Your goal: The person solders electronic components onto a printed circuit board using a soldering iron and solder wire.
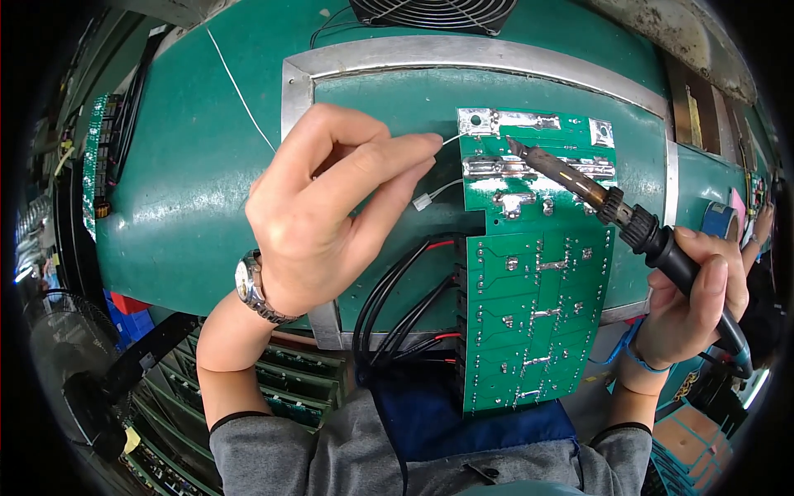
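My left hand point(322, 198) is closed in a pinch on a thin pale solder wire point(240, 91), which trails off to the far left. The wire's short end reaches the upper left corner of a green circuit board point(509, 227), near a tinned pad with a hole. A soldering iron point(583, 187) is gripped by its black handle in my right hand point(699, 289); its tip is over the board's upper part, though contact is hard to tell. A small white connector point(423, 201) on a lead sticks out from the board's left edge. Black cables point(395, 289) run from that same side.
A metal frame point(496, 51) is set around the green work surface point(190, 182). At the far edge stands a fan grille point(434, 11). Racks of boards point(289, 376) lie lower left, beside another fan point(70, 364). On the right are a tape roll point(718, 221) and another person's hand point(762, 223).
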Action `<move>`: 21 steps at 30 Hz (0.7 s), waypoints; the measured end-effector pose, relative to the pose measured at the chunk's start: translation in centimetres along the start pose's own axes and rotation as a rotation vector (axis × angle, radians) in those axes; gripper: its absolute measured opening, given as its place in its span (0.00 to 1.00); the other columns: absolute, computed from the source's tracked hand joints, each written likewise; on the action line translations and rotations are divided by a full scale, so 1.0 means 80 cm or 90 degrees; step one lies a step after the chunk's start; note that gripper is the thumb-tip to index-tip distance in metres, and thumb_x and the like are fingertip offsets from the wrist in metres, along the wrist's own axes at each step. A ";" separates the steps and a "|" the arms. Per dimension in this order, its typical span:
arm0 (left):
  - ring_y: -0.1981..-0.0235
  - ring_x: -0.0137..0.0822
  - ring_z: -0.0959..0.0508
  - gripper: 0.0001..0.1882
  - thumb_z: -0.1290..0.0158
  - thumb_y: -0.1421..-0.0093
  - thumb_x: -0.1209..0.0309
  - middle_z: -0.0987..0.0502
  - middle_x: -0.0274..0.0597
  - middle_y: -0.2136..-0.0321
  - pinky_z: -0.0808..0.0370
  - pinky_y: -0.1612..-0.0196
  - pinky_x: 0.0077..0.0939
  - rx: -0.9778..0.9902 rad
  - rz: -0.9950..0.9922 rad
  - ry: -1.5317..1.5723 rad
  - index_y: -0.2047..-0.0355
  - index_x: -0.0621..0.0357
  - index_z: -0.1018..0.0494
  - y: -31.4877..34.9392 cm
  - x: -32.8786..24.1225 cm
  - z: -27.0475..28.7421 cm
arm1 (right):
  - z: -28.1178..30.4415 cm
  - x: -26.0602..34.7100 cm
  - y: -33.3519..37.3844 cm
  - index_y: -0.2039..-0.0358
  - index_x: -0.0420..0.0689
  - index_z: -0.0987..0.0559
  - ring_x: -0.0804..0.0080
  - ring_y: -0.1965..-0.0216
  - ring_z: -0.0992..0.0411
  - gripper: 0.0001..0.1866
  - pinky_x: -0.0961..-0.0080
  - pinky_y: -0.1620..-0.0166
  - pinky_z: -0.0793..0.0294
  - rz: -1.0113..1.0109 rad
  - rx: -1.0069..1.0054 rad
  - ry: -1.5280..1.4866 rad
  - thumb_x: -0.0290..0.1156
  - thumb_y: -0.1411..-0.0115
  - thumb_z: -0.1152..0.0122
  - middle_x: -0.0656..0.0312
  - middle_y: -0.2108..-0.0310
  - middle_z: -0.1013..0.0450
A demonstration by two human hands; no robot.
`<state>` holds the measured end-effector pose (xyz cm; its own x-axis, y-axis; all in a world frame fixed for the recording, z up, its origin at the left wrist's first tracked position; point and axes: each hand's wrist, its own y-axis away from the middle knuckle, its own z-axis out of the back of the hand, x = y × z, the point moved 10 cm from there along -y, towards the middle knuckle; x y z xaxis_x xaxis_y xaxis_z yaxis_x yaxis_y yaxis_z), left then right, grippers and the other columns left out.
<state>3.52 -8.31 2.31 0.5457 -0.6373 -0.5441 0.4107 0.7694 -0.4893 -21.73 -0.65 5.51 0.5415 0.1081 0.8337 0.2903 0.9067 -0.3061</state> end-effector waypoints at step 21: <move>0.81 0.22 0.34 0.14 0.38 0.57 0.84 0.32 0.33 0.74 0.38 0.81 0.17 0.036 -0.028 0.008 0.68 0.56 0.19 0.004 -0.009 -0.008 | -0.013 0.006 -0.048 0.72 0.32 0.23 0.85 0.86 0.36 0.19 0.92 0.84 0.44 0.058 0.048 0.037 0.38 0.39 0.51 0.59 0.76 0.28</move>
<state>2.80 -7.61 2.10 0.5167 -0.6709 -0.5319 0.4753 0.7415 -0.4735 -21.75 -4.49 6.55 0.6086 0.1696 0.7751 0.1791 0.9223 -0.3425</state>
